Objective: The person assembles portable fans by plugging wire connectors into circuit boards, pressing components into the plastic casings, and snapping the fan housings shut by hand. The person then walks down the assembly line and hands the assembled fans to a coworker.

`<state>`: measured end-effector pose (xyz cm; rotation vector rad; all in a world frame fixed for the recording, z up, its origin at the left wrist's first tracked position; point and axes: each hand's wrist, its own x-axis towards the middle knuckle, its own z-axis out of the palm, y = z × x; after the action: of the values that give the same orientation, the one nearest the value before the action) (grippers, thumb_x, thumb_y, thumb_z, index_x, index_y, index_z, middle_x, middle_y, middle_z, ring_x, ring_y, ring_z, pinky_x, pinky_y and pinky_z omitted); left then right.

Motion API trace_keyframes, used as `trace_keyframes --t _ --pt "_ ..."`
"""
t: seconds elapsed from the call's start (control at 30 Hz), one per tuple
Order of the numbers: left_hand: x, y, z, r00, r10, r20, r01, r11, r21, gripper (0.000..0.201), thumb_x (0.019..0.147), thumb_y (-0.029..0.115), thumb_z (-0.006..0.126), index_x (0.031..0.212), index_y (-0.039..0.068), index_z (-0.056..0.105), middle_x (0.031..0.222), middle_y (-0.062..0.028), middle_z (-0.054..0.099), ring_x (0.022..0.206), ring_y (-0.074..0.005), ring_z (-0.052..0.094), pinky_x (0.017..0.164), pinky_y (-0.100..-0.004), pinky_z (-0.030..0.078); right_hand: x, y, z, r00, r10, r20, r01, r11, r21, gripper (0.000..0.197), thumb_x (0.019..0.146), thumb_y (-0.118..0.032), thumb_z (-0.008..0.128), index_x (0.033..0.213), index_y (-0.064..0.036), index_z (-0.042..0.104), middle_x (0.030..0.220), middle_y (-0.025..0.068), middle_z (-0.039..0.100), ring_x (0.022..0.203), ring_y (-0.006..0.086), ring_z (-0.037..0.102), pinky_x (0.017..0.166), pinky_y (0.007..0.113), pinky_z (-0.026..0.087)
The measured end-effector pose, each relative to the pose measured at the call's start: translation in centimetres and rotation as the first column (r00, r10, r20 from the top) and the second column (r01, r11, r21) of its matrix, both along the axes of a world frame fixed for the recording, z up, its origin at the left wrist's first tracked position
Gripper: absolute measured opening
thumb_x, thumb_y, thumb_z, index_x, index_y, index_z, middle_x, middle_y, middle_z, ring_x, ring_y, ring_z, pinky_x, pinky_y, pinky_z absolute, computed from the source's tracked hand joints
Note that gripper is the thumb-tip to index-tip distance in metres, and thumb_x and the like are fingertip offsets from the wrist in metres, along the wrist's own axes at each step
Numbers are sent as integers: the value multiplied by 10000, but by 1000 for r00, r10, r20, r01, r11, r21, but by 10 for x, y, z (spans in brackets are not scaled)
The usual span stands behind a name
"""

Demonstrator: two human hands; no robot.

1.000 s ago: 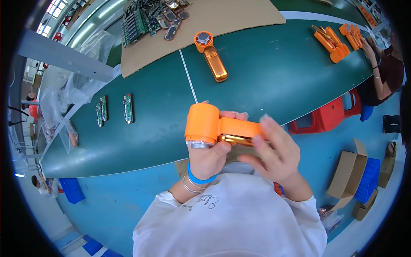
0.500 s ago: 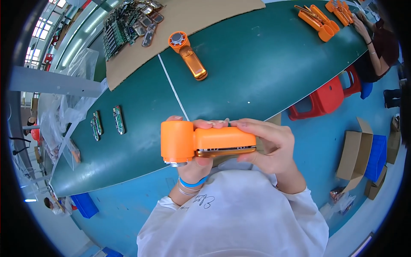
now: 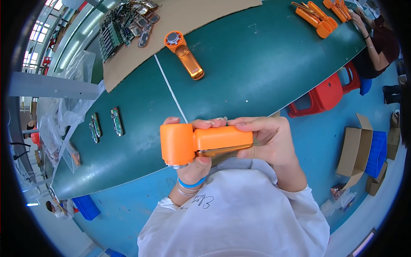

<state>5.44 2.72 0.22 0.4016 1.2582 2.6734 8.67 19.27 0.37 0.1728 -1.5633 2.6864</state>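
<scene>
An orange gadget [image 3: 224, 138] with a drum-shaped head and a straight handle is held level above the near edge of a green desk [image 3: 239, 73], in front of a worker in a white shirt [image 3: 235, 201]. A gold-coloured strip runs along the near side of the handle, and silvery metal shows beneath the head.

The left hand [image 3: 191, 172] has its grip clamped on the gadget where head meets handle, fingers on the far side, thumb on the near; a blue band [image 3: 191, 184] circles the wrist. The right hand [image 3: 276, 141] has its grip clamped on the handle's free end, thumb low on the near side.

Beyond the hands, a second orange gadget [image 3: 189, 61] lies on the desk, its round head at the edge of a cardboard sheet [image 3: 192, 17]. A heap of circuit boards [image 3: 112, 38] is piled on that sheet. Smaller green boards [image 3: 117, 121] lie to the left, near clear plastic bags [image 3: 64, 111].

At the far right, a co-worker's hand [image 3: 358, 21] is at a group of orange parts [image 3: 316, 19]. Red stools [image 3: 325, 96] stand below, with a cardboard box [image 3: 354, 150] beside a blue crate [image 3: 376, 154] nearby.
</scene>
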Motion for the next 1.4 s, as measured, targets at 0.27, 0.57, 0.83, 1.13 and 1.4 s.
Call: trace_keyframes --t 0.27,0.57,0.83,1.13,1.4 --pt "0 2 -4 998 13 56 -18 996 83 747 767 236 734 1266 152 185 1080 -117 525 1053 -302 528 978 -554 366 2 -3 17 987 -103 -122 151 848 509 494 653 -75 784 1101 22 599 1125 182 598 1012 280 607 868 331 485" --pt "-5 3 -10 998 -37 52 35 999 42 675 784 258 715 1216 132 211 1058 -107 517 1033 -293 530 980 -549 369 4 -14 12 938 -219 -270 345 682 645 432 687 -124 767 1058 21 599 1029 174 621 933 275 622 799 314 500" --pt "-21 14 5 994 -78 72 83 995 -64 718 860 329 609 1394 54 215 1415 -207 302 1317 -339 293 1084 -422 258 1 -44 0 928 -370 -49 369 889 272 441 795 -194 701 1127 55 552 1145 203 552 1039 265 565 865 314 455" --pt "-7 -4 16 952 -307 23 242 700 -672 566 819 107 664 1302 -8 392 1171 -161 547 1033 -232 578 849 -314 476 -12 -24 5 989 -146 -20 147 983 113 664 804 -325 681 1271 52 396 1231 194 508 1165 299 477 955 393 399" --pt "1 -5 36 869 -189 -457 -259 612 -747 528 700 48 728 1170 -51 508 1069 -209 567 903 -343 589 776 -347 494 -9 -12 -2 992 -72 -107 54 986 -160 710 805 -461 639 1278 4 384 1182 173 534 1079 323 537 976 441 388"
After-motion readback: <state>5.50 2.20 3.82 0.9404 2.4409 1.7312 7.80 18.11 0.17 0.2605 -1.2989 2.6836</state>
